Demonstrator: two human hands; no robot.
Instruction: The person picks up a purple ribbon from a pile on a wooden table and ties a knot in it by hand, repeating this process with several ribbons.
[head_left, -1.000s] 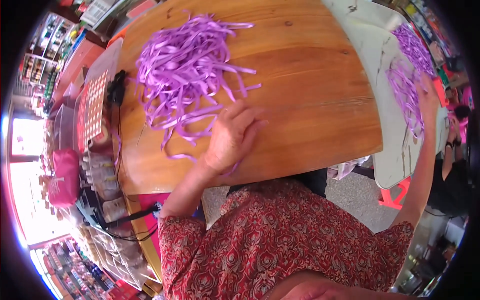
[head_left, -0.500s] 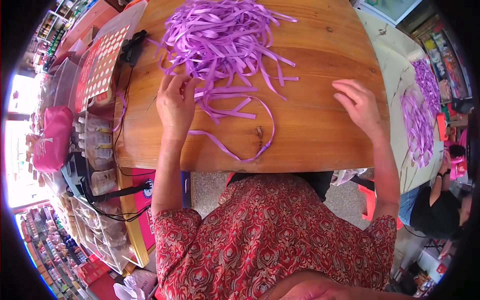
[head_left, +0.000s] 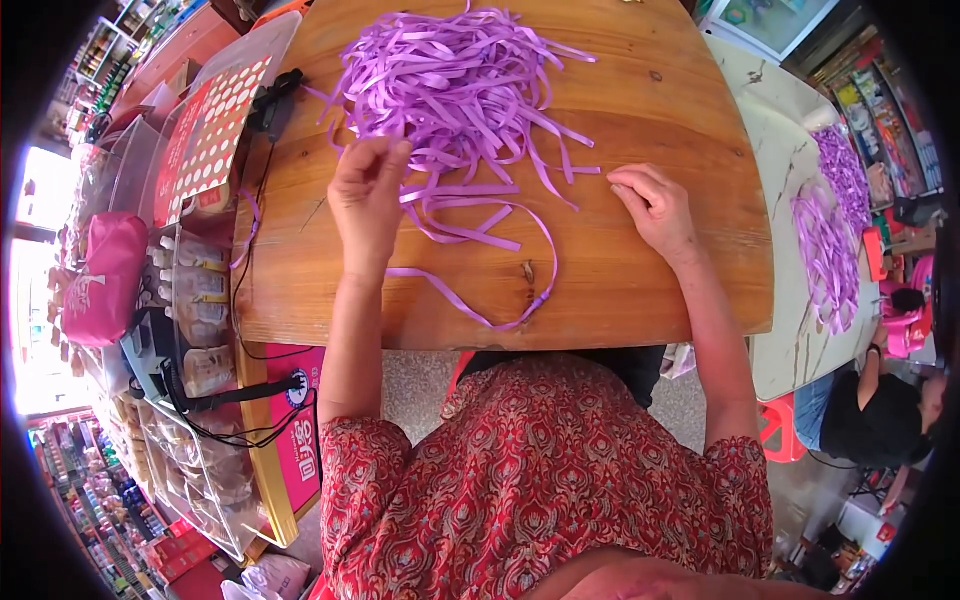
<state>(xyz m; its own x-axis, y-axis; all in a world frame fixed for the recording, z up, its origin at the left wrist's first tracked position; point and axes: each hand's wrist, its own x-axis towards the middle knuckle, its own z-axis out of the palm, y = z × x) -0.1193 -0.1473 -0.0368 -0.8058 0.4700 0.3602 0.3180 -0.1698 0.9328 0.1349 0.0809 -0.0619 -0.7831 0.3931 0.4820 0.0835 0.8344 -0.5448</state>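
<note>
A large tangled heap of purple ribbons (head_left: 450,85) lies on the wooden table (head_left: 640,290). At its near left edge is my left hand (head_left: 368,195), thumb and fingers bent together; whether a ribbon is caught in them is hidden. Beside that hand, a single purple ribbon loop (head_left: 553,250) with a small knot or fastener curves toward me. My right hand (head_left: 655,210) hovers to the right of the heap, fingertips drawn together, with nothing visible between them. Just left of those fingertips, a loose ribbon end (head_left: 585,170) sticks out from the heap.
On the left stand a dotted red-and-white box (head_left: 215,125), black cables (head_left: 262,190), a pink pouch (head_left: 105,278) and a rack of packages (head_left: 200,300). To the right, more purple ribbons (head_left: 830,255) lie on a white marbled table (head_left: 775,200); a person in black (head_left: 875,415) sits there.
My right hand has moved left toward the heap, and its fingers have drawn together. My left hand has shifted slightly right, its thumb and fingers bent closer. The view has shifted a little.
</note>
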